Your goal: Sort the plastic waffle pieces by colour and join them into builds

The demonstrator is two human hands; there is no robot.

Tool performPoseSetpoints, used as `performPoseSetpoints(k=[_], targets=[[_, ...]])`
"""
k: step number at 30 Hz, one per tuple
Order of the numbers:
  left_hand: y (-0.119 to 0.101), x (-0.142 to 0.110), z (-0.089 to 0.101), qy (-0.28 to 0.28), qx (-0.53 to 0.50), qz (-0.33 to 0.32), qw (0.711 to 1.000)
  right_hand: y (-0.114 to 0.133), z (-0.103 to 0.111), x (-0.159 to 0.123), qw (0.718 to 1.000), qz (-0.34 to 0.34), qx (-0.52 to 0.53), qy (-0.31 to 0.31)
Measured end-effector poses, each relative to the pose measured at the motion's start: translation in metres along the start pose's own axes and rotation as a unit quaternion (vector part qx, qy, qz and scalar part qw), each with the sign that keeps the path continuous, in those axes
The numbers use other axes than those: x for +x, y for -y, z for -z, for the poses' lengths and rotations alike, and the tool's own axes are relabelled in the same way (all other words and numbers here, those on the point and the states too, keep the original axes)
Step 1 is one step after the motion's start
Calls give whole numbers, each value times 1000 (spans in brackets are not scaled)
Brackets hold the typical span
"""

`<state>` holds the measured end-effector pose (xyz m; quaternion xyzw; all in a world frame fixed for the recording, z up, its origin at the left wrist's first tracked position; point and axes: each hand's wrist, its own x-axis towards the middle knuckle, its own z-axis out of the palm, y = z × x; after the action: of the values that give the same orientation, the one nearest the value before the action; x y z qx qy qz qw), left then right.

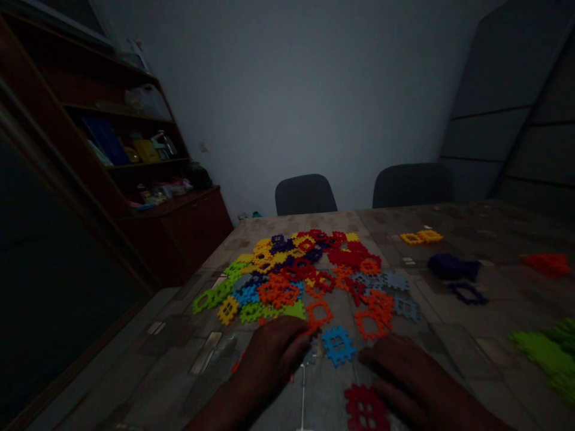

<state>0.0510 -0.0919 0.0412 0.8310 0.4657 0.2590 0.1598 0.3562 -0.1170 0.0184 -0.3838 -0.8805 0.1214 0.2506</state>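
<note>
Low in the head view, my left hand [275,352] has its thumb and fingers drawn together at the edge of a small orange plastic interlocking tile [313,330], mostly hidden by the fingertips. A blue window-shaped tile [338,345] lies flat between my two hands. My right hand [406,372] rests low with thumb and fingers apart, close to the blue tile. Beneath its thumb side lies a dark red window tile [365,409]; whether they touch is hard to see. Beyond the hands spreads a heap of interlocking tiles [283,258] in several colours.
On the right lie sorted groups: yellow tiles [421,237], dark blue tiles [453,267], red-orange tiles [547,264] and green tiles [545,353]. Two grey chairs [306,194] stand behind the table [471,323]. A wooden shelf unit [179,233] is at left. The room is dim.
</note>
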Motion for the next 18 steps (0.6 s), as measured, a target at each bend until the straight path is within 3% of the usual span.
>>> performPoseSetpoints(k=[7,12,15,18], targets=[[4,-1,-1,-3,0,-3,1000,-23,10,15,990,-138,13,-22],[-6,-10,-3,-1,-1,-44,999,-31,16,34,992,-124,-1,-23],[-12,-19,-23,26,1,-128,991,-40,18,52,994,-109,-20,-5],[-13,-26,-60,69,12,-213,975,-51,17,76,994,-104,-33,8]])
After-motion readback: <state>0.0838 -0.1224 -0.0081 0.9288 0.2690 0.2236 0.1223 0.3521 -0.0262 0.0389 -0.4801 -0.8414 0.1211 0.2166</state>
